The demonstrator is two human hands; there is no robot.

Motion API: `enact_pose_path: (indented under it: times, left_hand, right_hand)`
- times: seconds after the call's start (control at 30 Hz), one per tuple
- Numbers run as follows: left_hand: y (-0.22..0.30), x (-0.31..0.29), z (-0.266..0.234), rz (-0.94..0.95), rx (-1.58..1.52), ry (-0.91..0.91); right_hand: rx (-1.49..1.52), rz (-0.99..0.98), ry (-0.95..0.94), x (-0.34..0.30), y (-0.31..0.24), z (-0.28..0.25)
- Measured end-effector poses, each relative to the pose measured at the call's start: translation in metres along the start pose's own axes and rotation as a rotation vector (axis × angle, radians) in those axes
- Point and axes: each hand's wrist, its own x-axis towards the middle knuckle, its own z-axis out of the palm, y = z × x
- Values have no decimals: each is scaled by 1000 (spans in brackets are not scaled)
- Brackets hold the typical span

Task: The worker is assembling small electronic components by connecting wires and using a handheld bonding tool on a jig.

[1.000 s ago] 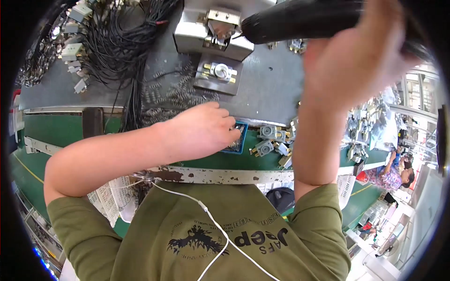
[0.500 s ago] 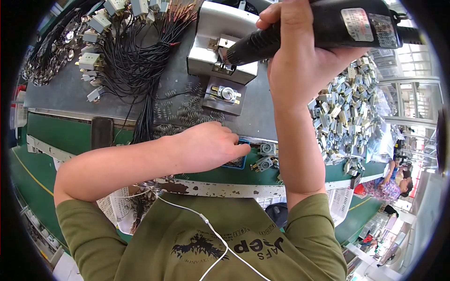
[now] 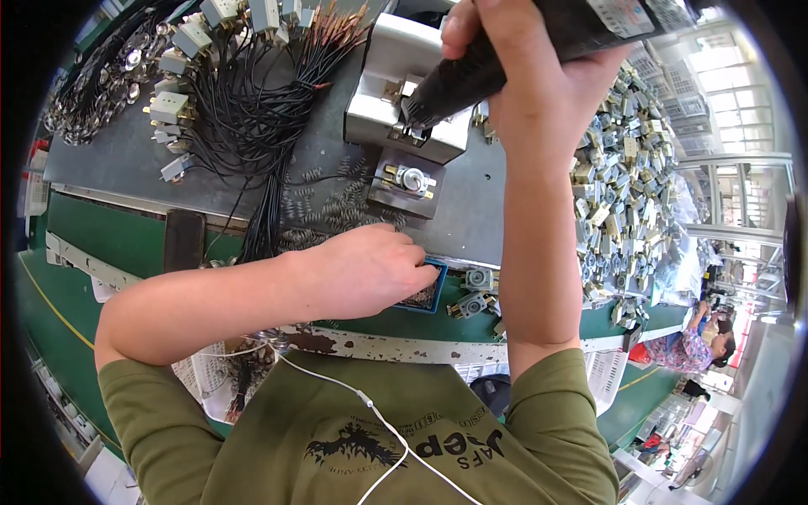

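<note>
Head-worn fisheye, close above workbench point(image 3: 126, 160)

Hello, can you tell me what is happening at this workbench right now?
A person works at a grey bench. The right hand grips a black power screwdriver, its tip down on a part in a metal fixture. The left hand reaches with its fingers into a small blue tray at the bench edge. Bundles of black wired parts lie on the left, and a heap of small metal parts on the right.

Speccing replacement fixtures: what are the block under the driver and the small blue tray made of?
Block: looks like bare metal, matte silver-grey with dull highlights, probably aluminium or steel. Blue tray: likely moulded plastic, uniform flat blue with a thin rim. The left hand covers most of it, so that is uncertain.
</note>
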Motion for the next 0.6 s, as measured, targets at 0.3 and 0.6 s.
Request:
enact_pose_path:
  times: [0.3,0.6]
  left_hand:
    - [-3,1,0,-14,22,-37]
    - [-4,0,-1,-20,14,-33]
  right_hand:
    - [202,-146,-61,-1,22,-5]
    - [-308,161,306,-10,-11,27]
